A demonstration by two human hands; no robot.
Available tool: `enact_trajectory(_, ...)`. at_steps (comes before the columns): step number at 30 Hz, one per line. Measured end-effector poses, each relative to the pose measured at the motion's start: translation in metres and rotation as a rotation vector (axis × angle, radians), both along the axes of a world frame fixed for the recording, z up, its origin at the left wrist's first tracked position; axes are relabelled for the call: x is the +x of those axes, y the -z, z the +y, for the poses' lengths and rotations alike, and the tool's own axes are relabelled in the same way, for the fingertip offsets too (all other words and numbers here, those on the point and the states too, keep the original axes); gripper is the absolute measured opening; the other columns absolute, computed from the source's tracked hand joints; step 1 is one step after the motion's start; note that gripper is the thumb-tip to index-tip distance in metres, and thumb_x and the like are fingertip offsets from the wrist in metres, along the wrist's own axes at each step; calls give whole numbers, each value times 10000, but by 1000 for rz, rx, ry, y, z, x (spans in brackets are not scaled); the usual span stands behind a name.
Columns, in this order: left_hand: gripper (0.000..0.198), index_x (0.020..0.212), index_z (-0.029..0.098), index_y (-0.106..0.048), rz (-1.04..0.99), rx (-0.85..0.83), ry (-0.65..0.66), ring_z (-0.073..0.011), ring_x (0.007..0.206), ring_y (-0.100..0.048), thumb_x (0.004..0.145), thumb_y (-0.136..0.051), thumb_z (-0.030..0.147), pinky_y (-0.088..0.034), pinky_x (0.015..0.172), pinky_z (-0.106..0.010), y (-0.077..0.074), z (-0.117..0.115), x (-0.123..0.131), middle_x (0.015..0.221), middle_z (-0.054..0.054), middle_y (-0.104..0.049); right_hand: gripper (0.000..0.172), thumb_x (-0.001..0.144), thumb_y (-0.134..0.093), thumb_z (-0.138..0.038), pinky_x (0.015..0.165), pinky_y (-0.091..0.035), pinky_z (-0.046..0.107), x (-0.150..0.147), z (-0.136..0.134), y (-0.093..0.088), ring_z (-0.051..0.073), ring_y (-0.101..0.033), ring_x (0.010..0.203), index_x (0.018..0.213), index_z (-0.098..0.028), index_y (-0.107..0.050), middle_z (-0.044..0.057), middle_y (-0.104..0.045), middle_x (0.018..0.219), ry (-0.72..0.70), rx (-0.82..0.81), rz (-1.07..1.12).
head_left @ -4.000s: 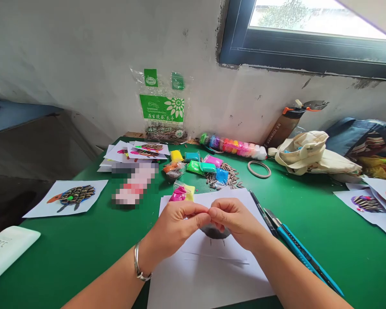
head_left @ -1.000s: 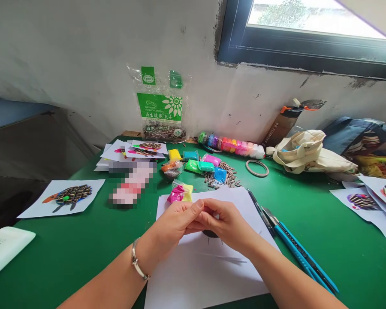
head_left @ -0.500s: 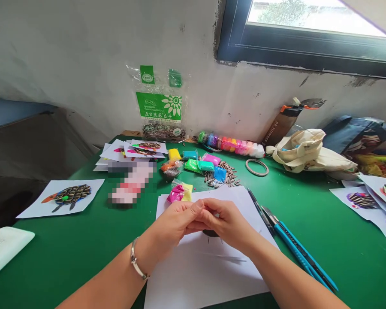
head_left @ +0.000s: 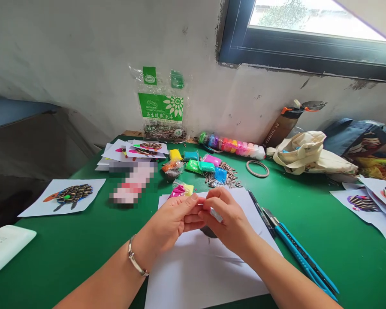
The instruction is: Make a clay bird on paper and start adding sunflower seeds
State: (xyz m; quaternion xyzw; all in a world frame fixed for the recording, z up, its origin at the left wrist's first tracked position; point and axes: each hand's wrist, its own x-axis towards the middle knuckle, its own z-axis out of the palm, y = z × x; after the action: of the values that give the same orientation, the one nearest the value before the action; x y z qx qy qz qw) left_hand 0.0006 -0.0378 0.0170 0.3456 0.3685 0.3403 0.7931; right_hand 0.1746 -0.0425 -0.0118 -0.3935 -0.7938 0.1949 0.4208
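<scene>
My left hand [head_left: 175,218] and my right hand [head_left: 230,216] meet above a stack of white paper [head_left: 183,274]. The fingertips of both are pinched close together; whatever sits between them is too small and hidden to name. Beneath my right hand a dark rounded shape [head_left: 208,232] lies on the paper, mostly covered, with short thin marks below it. Just beyond my left fingers is a clear bag with pink and yellow modelling clay [head_left: 187,189].
Several clay packets [head_left: 193,166] and loose sunflower seeds [head_left: 230,174] lie behind the paper. On the right are a blue utility knife [head_left: 296,240], a black pen [head_left: 260,210] and a tape ring [head_left: 257,168]. Seed pictures [head_left: 72,195] lie left; a seed bag [head_left: 162,116] leans on the wall.
My right fingers have lifted and parted slightly from my left ones, and the hands sit a little further apart. The view has shifted slightly.
</scene>
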Motion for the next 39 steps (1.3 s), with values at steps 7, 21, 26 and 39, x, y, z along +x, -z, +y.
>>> enact_trajectory(7,416,1173,159,-616,13,-23,-17,-282,1067,-656,893,-604,466,-454,997,-465,-4,2,-2,1075,-145,-722,157,897,-537,-107,734,-508,302,2,1,0,169,-579,910,886,-218,-648,79,-540,1081,10,71,8)
enact_trajectory(21,426,921,147,-726,390,299,-179,-245,964,-650,827,-640,554,-508,888,-383,10,17,-13,935,-97,-715,153,871,-601,-160,787,-447,366,-10,1,33,193,-512,865,795,-238,-708,42,-606,840,-27,31,-177)
enact_trajectory(26,432,924,144,-729,410,311,-159,-245,953,-647,807,-657,553,-514,865,-366,13,16,-11,926,-97,-722,177,890,-576,-179,770,-430,350,-11,2,40,186,-495,828,794,-234,-714,43,-593,789,-4,83,-252)
enact_trajectory(39,406,858,152,-728,504,397,-133,-245,928,-629,849,-597,537,-485,824,-343,17,16,-11,895,-82,-715,191,890,-581,-172,795,-424,366,-12,1,49,190,-507,829,806,-259,-729,35,-620,761,-11,90,-308)
